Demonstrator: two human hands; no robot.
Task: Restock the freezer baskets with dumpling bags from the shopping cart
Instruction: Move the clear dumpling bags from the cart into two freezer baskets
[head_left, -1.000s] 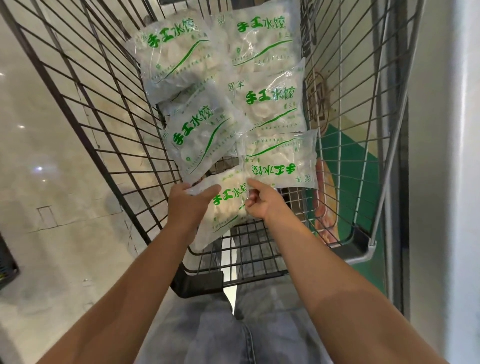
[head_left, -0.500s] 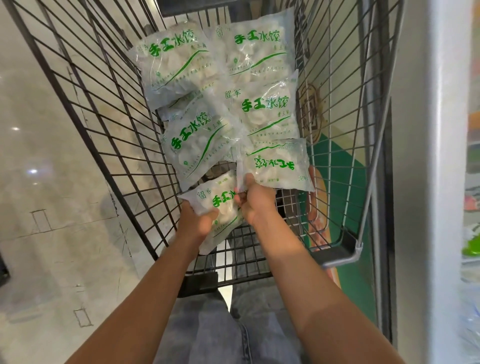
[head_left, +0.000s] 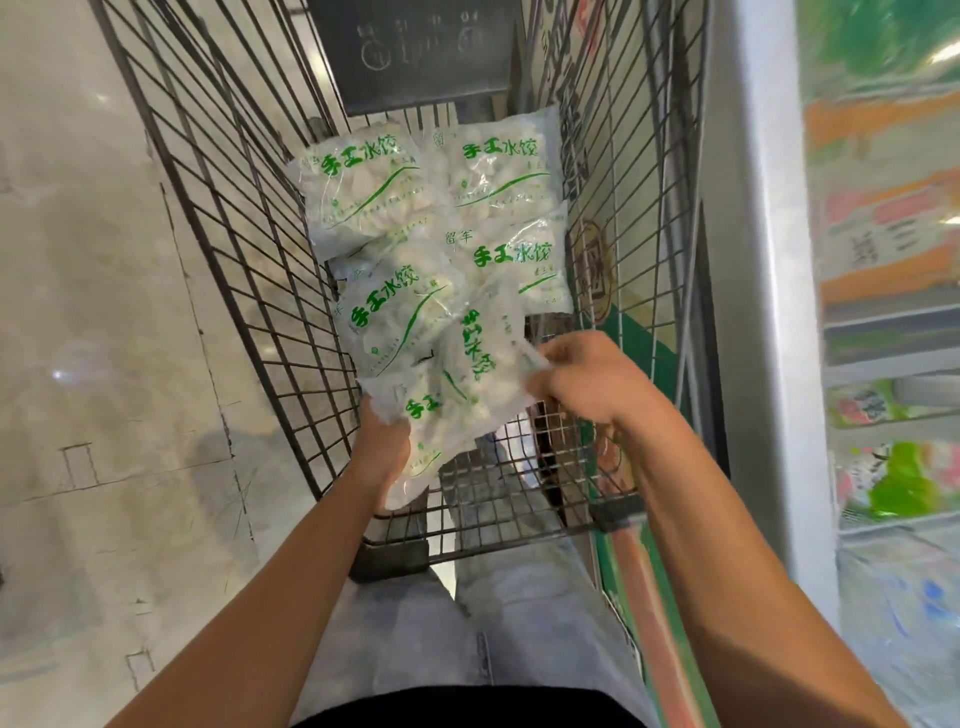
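Over the wire shopping cart (head_left: 218, 270), the left hand (head_left: 382, 452) grips one dumpling bag (head_left: 436, 421) from beneath while the right hand (head_left: 587, 379) pinches a second bag (head_left: 485, 348), apparently lifting both toward the freezer (head_left: 758, 312) just right of them.

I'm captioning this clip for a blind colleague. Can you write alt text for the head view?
Two hands lift dumpling bags from a wire cart: the left hand grips one bag, the right hand pinches another. Four more bags lie in the cart, with a freezer at right.
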